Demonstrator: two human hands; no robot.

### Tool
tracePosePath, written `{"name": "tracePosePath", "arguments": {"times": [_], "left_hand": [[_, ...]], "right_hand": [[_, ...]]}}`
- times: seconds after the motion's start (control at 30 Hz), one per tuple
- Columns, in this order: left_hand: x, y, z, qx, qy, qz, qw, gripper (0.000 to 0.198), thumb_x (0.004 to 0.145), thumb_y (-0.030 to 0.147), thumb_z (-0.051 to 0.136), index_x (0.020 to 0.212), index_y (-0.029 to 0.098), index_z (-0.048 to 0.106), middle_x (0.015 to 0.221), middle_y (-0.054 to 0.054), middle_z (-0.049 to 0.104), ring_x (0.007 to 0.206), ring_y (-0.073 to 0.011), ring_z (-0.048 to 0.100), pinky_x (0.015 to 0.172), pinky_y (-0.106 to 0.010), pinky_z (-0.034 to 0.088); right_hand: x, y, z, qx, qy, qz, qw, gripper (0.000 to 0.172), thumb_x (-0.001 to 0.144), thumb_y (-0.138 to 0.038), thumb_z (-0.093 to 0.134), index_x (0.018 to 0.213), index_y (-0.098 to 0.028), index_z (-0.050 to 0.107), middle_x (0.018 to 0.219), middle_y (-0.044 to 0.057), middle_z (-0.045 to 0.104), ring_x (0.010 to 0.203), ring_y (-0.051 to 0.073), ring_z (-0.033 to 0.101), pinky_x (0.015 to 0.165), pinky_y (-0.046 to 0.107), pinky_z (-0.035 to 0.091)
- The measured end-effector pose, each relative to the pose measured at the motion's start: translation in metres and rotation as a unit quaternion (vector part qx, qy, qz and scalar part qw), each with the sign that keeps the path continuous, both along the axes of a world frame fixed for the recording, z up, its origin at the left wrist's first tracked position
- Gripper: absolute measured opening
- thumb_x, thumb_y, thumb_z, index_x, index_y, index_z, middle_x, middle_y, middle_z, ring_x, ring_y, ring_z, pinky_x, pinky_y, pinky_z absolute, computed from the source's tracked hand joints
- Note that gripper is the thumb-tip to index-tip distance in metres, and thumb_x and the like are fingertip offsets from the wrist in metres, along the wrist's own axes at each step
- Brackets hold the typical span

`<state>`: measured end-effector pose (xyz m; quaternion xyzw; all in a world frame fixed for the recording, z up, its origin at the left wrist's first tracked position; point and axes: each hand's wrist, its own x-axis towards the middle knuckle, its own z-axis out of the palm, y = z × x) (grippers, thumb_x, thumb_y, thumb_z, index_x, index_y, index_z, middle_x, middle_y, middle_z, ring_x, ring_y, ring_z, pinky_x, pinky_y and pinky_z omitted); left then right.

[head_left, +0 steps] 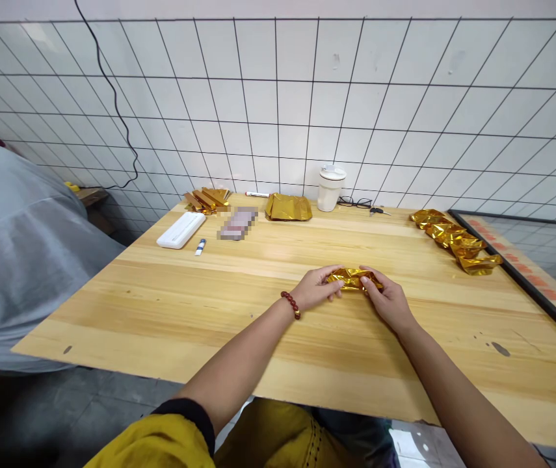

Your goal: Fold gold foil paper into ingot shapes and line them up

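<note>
Both of my hands hold one piece of folded gold foil paper (pixel 352 278) just above the wooden table. My left hand (pixel 317 286) pinches its left end, thumb in front and fingers behind. At the right end, my right hand (pixel 389 300) grips it between thumb and fingers. The foil is long, narrow and creased, with its ends partly hidden by my fingers. To the right lies a row of several folded gold foil pieces (pixel 453 240), shaped much like boats. A flat stack of gold foil sheets (pixel 288 207) rests near the wall.
Gold strips (pixel 207 200), a white power bank (pixel 181 230), a small blue-and-white tube (pixel 200 247) and a blurred-out flat item (pixel 238 223) are at the back left. A marker (pixel 257 194), white lidded cup (pixel 330 188), glasses (pixel 354 202) and keys (pixel 380 211) line the back. A black-framed panel (pixel 526 276) borders the right.
</note>
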<state>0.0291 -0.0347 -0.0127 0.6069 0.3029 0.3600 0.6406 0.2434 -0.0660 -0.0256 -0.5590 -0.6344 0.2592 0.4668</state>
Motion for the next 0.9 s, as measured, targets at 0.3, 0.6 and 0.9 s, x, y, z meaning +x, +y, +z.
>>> {"name": "tracePosePath", "arguments": {"times": [0.3,0.6,0.9], "left_hand": [[0.002,0.003,-0.011,0.059,0.029,0.023,0.998,0.062,0.092,0.041,0.060,0.145,0.011,0.047,0.071,-0.002,0.067,0.051,-0.0064,0.054,0.055,-0.019,0.042],[0.002,0.003,-0.011,0.069,0.044,0.031,0.996,0.059,0.093,0.038,0.059,0.146,0.014,0.046,0.071,-0.002,0.067,0.051,-0.0065,0.055,0.055,-0.019,0.043],[0.003,0.004,-0.005,0.026,0.028,0.119,0.992,0.061,0.093,0.044,0.058,0.145,0.014,0.047,0.061,0.001,0.064,0.047,-0.0092,0.058,0.049,-0.019,0.042]], "right_hand": [[-0.007,-0.015,0.013,-0.044,0.037,0.097,0.994,0.085,0.083,-0.048,0.068,0.152,-0.015,0.033,0.129,0.014,0.064,0.109,0.026,0.065,0.092,0.040,0.054],[-0.006,-0.016,0.014,-0.041,-0.016,0.101,0.994,0.092,0.082,-0.044,0.067,0.157,-0.014,0.022,0.111,0.011,0.071,0.100,0.028,0.068,0.085,0.039,0.057],[-0.009,-0.017,0.014,-0.046,-0.047,0.136,0.988,0.087,0.086,-0.043,0.061,0.157,-0.016,0.020,0.116,0.012,0.069,0.078,0.021,0.067,0.071,0.035,0.058]]}}
